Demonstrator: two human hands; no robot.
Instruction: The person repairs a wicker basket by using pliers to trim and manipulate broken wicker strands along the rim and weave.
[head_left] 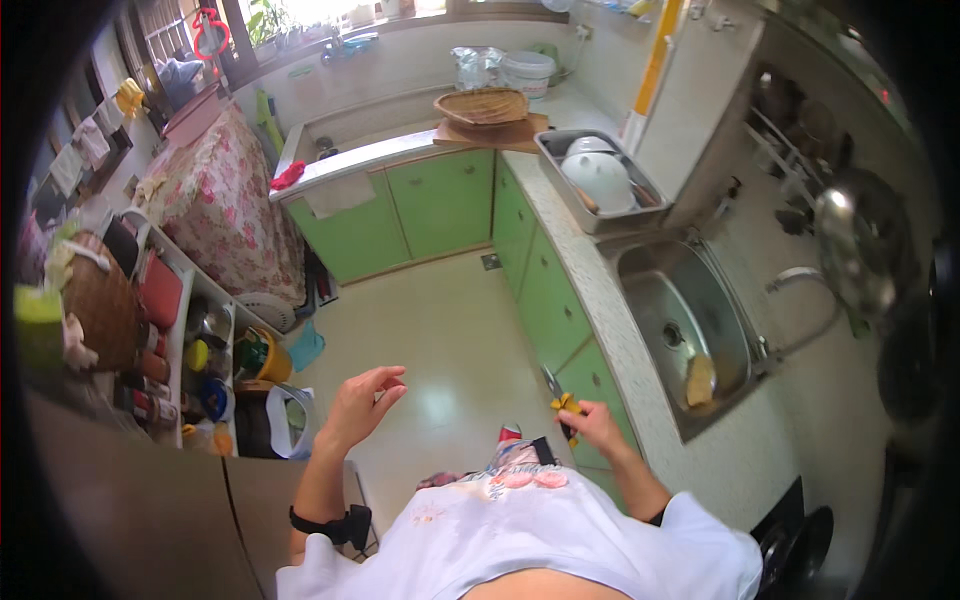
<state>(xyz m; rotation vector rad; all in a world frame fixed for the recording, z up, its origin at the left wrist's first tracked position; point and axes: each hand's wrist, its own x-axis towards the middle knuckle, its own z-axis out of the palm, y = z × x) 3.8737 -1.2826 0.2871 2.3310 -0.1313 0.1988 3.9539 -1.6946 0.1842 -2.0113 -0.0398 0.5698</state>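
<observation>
Two bare hands reach out over the floor, well apart from each other. Farthest left of the left fingers, a brown wicker basket (103, 310) sits on top of a white shelf unit (172, 358) crowded with jars and tubs. Beyond those fingers and to their left, a floral cloth (222, 190) drapes down over something bulky. Nearer them, also on the left, stand a yellow container (276, 360) and a light-blue piece (309, 346) by the foot of the shelves.

The left hand (362, 408) is empty, its fingers loosely spread and slightly curled above the pale floor (420, 300). Ahead of both sets of fingers run green cabinets (440, 200), with a round woven tray (484, 105) on a board at the counter's corner.

The tool (567, 404), with yellow and black handles and a metal end pointing forward, is in the right hand (598, 430), whose fingers are closed around it; its exact kind is too small to tell. Beyond the right fingers, a metal pan (652, 218) holds white bowls on the counter. Right of them lies the steel sink (665, 285), with a yellow sponge (699, 382) inside.
</observation>
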